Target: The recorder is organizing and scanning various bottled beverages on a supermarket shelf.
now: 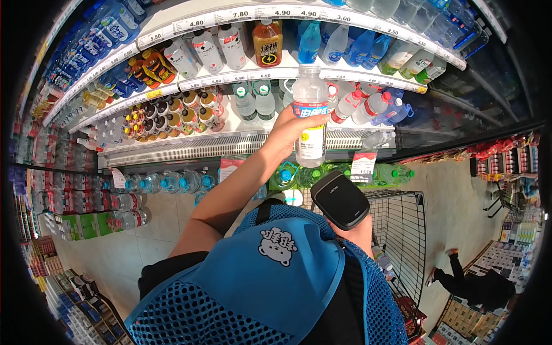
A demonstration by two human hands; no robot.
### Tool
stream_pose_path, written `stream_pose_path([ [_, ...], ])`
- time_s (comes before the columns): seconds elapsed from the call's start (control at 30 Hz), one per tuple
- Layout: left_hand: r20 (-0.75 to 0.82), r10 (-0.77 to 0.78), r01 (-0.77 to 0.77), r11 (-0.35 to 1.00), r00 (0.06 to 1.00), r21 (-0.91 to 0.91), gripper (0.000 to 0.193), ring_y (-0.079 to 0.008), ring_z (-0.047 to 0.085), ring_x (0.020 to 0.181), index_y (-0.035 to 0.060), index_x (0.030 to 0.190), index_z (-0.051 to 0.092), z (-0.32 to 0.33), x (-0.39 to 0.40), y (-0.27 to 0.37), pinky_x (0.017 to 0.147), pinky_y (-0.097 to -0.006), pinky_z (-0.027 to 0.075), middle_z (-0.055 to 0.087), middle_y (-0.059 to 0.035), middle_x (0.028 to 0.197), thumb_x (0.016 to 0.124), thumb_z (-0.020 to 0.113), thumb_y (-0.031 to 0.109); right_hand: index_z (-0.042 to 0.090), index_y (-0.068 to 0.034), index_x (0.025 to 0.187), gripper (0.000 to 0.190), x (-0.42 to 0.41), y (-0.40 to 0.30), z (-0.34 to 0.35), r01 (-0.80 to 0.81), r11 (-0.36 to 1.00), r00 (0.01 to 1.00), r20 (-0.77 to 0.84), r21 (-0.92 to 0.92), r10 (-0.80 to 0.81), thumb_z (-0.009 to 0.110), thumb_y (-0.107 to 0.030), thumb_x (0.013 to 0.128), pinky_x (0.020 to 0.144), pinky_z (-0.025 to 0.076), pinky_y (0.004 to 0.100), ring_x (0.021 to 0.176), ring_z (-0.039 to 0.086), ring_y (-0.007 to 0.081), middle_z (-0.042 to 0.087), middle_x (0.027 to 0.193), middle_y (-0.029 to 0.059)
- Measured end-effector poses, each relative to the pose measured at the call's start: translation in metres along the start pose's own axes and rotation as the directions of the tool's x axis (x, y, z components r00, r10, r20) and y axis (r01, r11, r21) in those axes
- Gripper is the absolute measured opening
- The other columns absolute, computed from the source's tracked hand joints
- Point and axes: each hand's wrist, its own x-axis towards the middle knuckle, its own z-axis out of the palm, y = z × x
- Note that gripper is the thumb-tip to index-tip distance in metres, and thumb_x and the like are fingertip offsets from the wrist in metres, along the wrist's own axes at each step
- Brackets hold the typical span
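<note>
My left hand (290,131) is wrapped around a transparent plastic drink bottle (311,148) with a red, blue and white label. The bottle stands nearly upright in front of the shelves, its pale cap toward the upper shelf edge and my thumb across the label. In my right hand (360,235), lower and to the right, is a black handheld device (340,200) with rounded corners. Its back faces up and hides most of my fingers. A shopping cart (401,228) of dark wire mesh stands just right of that hand, with some packaged goods inside.
Drink shelves (233,77) with price strips curve across the front. Large water bottles (185,183) and green bottles (317,174) line the floor-level display. Shrink-wrapped bottle packs (86,200) are stacked at left. A person in dark clothes (474,284) is in the right aisle.
</note>
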Motion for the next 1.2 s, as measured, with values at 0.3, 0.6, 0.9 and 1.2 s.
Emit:
stream_pose_path([
  [0.3,-0.074,0.104,-0.106,0.994,0.992,-0.032,0.047,-0.0145,0.063,0.090,0.0058,0.113,0.053,0.005,0.007,-0.001,0.079,-0.0313,0.051,0.063,-0.0058,0.101,0.073,0.078,0.012,0.066,0.000,0.096,0.035,0.000,0.005,-0.001,-0.007,1.000,1.000,-0.030,-0.021,0.007,0.077,-0.008,0.064,0.073,0.052,0.0285,0.082,0.067,0.0132,0.071,0.088,0.0103],
  [0.6,-0.082,-0.006,-0.008,0.986,0.997,-0.168,0.043,-0.0165,0.062,0.095,0.0056,0.117,0.052,0.007,0.002,0.006,0.082,-0.0334,0.051,0.063,-0.0066,0.103,0.080,0.072,0.015,0.064,0.002,0.103,0.035,-0.001,0.005,-0.005,-0.008,0.999,0.999,0.036,-0.038,0.009,0.074,0.001,0.070,0.076,0.051,0.0272,0.086,0.065,0.0143,0.069,0.096,0.0097],
  [0.9,0.030,-0.030,0.031,0.999,0.999,-0.029,0.044,-0.0173,0.064,0.095,0.0008,0.116,0.054,0.008,0.004,0.007,0.082,-0.0326,0.051,0.064,-0.0101,0.106,0.078,0.073,0.013,0.065,0.001,0.100,0.033,0.001,0.004,-0.002,-0.011,1.000,1.000,-0.001,-0.007,0.011,0.075,-0.002,0.068,0.074,0.051,0.0279,0.084,0.066,0.0141,0.070,0.092,0.0103],
  [1.2,0.090,0.003,-0.032,0.943,0.996,0.330,0.057,-0.0148,0.063,0.090,-0.0011,0.113,0.053,0.018,0.011,0.012,0.079,-0.0288,0.051,0.064,-0.0094,0.101,0.066,0.083,0.012,0.067,-0.001,0.091,0.029,0.003,-0.004,-0.001,0.028,0.989,0.998,-0.052,-0.145,-0.036,0.076,-0.011,0.065,0.067,0.053,0.0303,0.077,0.070,0.0224,0.069,0.079,0.0138],
])
